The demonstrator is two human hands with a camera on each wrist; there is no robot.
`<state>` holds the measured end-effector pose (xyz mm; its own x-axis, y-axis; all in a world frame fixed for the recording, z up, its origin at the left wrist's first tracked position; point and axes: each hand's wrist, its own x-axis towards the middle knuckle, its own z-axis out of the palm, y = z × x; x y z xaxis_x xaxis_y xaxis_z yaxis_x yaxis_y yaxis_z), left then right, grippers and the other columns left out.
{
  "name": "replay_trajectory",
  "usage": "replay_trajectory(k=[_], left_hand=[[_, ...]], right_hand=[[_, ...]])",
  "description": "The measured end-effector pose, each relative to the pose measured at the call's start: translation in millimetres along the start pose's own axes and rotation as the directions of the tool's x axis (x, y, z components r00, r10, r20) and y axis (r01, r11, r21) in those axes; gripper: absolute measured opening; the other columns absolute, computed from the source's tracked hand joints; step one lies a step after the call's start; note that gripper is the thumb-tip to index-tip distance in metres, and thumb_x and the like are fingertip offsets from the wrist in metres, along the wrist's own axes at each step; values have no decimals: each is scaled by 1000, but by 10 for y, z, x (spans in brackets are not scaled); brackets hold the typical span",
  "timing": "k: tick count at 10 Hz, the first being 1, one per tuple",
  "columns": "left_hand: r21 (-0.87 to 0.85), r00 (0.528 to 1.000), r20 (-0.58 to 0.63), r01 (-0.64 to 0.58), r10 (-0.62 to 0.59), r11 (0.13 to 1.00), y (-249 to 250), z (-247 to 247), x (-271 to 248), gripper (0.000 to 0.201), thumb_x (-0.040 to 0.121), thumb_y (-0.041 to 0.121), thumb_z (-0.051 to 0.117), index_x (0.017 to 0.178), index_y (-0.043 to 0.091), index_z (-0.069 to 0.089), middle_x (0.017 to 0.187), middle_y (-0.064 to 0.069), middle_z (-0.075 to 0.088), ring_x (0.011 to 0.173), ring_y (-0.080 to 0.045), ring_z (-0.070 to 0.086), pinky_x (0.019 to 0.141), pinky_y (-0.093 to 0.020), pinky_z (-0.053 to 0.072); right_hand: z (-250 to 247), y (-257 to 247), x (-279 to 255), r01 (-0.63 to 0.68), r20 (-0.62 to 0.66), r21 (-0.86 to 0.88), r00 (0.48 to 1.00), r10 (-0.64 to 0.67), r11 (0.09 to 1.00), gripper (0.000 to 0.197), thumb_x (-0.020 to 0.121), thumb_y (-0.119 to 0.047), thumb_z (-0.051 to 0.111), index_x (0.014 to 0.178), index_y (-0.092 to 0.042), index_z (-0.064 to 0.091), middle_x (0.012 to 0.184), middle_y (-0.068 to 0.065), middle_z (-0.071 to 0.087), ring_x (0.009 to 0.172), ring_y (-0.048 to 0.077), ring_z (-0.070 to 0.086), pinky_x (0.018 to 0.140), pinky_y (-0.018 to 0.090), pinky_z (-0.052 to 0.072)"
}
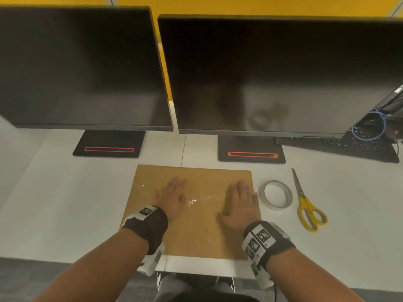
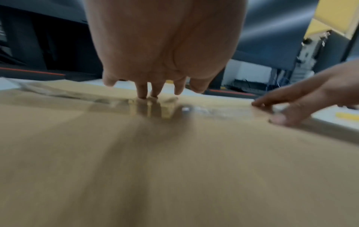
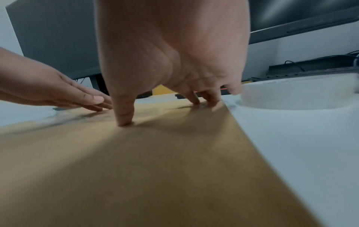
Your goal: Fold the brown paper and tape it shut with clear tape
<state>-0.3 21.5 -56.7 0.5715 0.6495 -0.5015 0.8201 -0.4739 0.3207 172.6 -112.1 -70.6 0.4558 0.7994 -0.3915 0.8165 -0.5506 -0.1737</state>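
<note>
- The paper [image 1: 196,227] lay flat on the desk [image 1: 65,203], in front of the two monitor stands, its near edge close to the desk's front edge.
- A strip of clear tape [image 1: 196,199] ran across the paper from its left edge toward the right, wrinkled and shiny in the middle.
- The left hand [image 1: 172,197] lay palm down on the paper, fingers [image 2: 142,90] straight and slightly spread, tips touching the strip.
- The right hand [image 1: 239,205] lay palm down near the paper's right edge, fingers [image 3: 124,113] straight and slightly spread, thumb out to the left; tips pressed on the paper.
- A tape roll [image 1: 275,195] lay flat on the desk just right of the paper.
- Yellow-handled scissors [image 1: 305,201] lay right of the roll, blades pointing away.
- A keyboard [image 1: 340,147] sat at the far right, behind them.
</note>
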Motion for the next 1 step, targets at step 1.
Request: replay_trajectory(k=[1], left_hand=[[41,996,78,-41,37,998,-80,-187,-114,60,102,16,30,154,26,2,162,-2,-12,150,-20,-5,121,-49,6]], right_hand=[[-114,-318,-9,267,19,-21,964,-266,964,83,88,-36,52,151,-19,1,160,11,-11,148,30,-3,118,49,4]])
